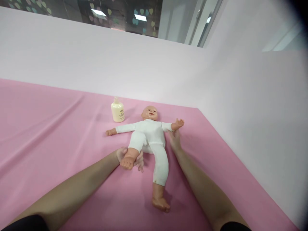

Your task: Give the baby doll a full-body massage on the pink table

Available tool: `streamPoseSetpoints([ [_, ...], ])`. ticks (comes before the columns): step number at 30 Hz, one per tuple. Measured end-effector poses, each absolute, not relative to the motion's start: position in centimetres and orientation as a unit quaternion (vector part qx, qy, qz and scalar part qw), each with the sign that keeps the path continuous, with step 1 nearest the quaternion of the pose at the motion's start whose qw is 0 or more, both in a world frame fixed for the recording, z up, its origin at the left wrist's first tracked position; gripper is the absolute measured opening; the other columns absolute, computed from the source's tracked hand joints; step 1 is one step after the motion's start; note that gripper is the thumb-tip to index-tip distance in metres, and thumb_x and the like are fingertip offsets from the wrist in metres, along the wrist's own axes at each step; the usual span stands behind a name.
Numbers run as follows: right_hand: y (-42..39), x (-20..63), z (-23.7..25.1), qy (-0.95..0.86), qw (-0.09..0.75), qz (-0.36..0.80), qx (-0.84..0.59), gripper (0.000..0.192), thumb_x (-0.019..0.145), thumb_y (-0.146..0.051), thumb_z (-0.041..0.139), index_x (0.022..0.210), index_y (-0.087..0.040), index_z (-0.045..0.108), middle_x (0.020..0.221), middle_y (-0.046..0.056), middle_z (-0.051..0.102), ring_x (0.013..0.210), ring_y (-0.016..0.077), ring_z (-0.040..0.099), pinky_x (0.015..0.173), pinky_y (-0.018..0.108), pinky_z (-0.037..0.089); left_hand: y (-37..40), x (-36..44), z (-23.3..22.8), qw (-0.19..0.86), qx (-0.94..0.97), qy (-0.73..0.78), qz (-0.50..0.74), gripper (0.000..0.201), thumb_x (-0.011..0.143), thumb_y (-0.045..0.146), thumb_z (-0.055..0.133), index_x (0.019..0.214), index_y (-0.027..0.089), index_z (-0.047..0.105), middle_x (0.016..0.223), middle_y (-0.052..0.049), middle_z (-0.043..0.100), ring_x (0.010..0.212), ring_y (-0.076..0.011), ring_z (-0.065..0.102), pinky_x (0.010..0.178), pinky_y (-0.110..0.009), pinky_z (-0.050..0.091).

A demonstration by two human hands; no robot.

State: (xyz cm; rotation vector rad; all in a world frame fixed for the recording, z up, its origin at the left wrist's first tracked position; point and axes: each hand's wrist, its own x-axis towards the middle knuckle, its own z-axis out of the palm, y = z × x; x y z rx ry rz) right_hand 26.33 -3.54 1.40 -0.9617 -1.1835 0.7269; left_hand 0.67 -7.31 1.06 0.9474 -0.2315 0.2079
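- Cream bottle (pixel 117 111) just beyond the doll's (pixel 150 134) arm; label print unreadable.
- Doll lies face-up, head pointing away.
- Left hand (pixel 125 158) fingers wrap the doll's foot.
- Right hand (pixel 175 139) beside doll's torso; finger spread unclear.

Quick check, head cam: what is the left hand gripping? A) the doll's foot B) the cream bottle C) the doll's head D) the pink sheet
A: the left hand wraps around the doll's foot, lifting that bent leg of the doll, while the cream bottle stands untouched beyond it on the pink sheet.
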Motion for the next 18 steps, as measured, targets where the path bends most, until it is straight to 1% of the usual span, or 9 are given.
streamPoseSetpoints([
  [2, -3.83, 26.14, 1.41, -0.605, 0.624, 0.267, -0.416, 0.057, 0.077, -0.032, 0.060, 0.130, -0.022, 0.042, 0.127, 0.009, 0.053, 0.119, 0.0233, 0.050, 0.102, 0.040, 0.040, -7.20, 0.65, 0.95, 0.889, 0.417, -0.084, 0.166, 0.053, 0.058, 0.066, 0.059, 0.076, 0.016, 0.054, 0.059, -0.002, 0.050, 0.074, -0.0230, 0.055, 0.082, -0.044, 0.043],
  [5, -4.19, 26.22, 1.41, -0.713, 0.541, 0.177, -0.409, 0.039, 0.077, -0.030, 0.059, 0.116, -0.024, 0.055, 0.125, 0.007, 0.053, 0.120, 0.0245, 0.047, 0.106, 0.045, 0.035, -7.20, 0.76, 1.42, 0.903, 0.360, -0.033, 0.231, 0.049, 0.066, 0.062, 0.055, 0.076, 0.015, 0.053, 0.063, -0.001, 0.049, 0.075, -0.0205, 0.052, 0.082, -0.040, 0.041],
  [7, -4.41, 26.33, 1.58, -0.760, 0.491, 0.132, -0.405, 0.033, 0.078, -0.028, 0.059, 0.111, -0.025, 0.059, 0.126, 0.007, 0.052, 0.122, 0.0249, 0.045, 0.107, 0.045, 0.033, -7.26, 0.90, 1.70, 0.905, 0.342, -0.005, 0.253, 0.046, 0.071, 0.059, 0.052, 0.077, 0.013, 0.054, 0.066, -0.002, 0.051, 0.077, -0.0204, 0.051, 0.082, -0.040, 0.040],
  [9, -4.56, 26.38, 1.79, -0.782, 0.463, 0.112, -0.401, 0.033, 0.079, -0.026, 0.057, 0.112, -0.025, 0.059, 0.127, 0.008, 0.050, 0.122, 0.0254, 0.044, 0.106, 0.045, 0.034, -7.30, 1.04, 1.73, 0.904, 0.341, 0.013, 0.258, 0.046, 0.074, 0.058, 0.049, 0.079, 0.012, 0.054, 0.069, -0.003, 0.052, 0.078, -0.0215, 0.052, 0.084, -0.042, 0.039],
  [12, -4.59, 26.37, 1.87, -0.791, 0.450, 0.097, -0.403, 0.033, 0.080, -0.023, 0.054, 0.113, -0.025, 0.060, 0.127, 0.008, 0.050, 0.122, 0.0257, 0.043, 0.106, 0.045, 0.033, -7.34, 1.22, 1.56, 0.902, 0.349, 0.029, 0.253, 0.048, 0.076, 0.056, 0.045, 0.081, 0.010, 0.055, 0.071, -0.005, 0.054, 0.079, -0.0226, 0.053, 0.084, -0.042, 0.038],
  [14, -4.49, 26.34, 1.70, -0.787, 0.456, 0.099, -0.403, 0.034, 0.080, -0.022, 0.054, 0.113, -0.025, 0.060, 0.126, 0.008, 0.051, 0.122, 0.0251, 0.044, 0.106, 0.045, 0.033, -7.41, 1.29, 1.53, 0.899, 0.358, 0.036, 0.250, 0.048, 0.076, 0.056, 0.044, 0.083, 0.009, 0.056, 0.071, -0.006, 0.054, 0.077, -0.0221, 0.054, 0.082, -0.041, 0.038],
  [16, -4.32, 26.28, 1.45, -0.770, 0.480, 0.114, -0.404, 0.034, 0.079, -0.023, 0.055, 0.113, -0.025, 0.059, 0.125, 0.007, 0.052, 0.121, 0.0239, 0.045, 0.106, 0.045, 0.033, -7.57, 1.30, 1.66, 0.892, 0.378, 0.041, 0.243, 0.048, 0.074, 0.056, 0.047, 0.083, 0.010, 0.056, 0.071, -0.006, 0.054, 0.076, -0.0221, 0.054, 0.081, -0.041, 0.039],
  [18, -4.10, 26.16, 1.23, -0.736, 0.519, 0.154, -0.406, 0.036, 0.079, -0.025, 0.057, 0.115, -0.024, 0.057, 0.125, 0.007, 0.054, 0.120, 0.0226, 0.046, 0.106, 0.044, 0.033, -7.77, 1.18, 1.91, 0.884, 0.410, 0.040, 0.221, 0.048, 0.069, 0.057, 0.051, 0.083, 0.011, 0.056, 0.070, -0.006, 0.055, 0.075, -0.0233, 0.055, 0.081, -0.043, 0.039],
])
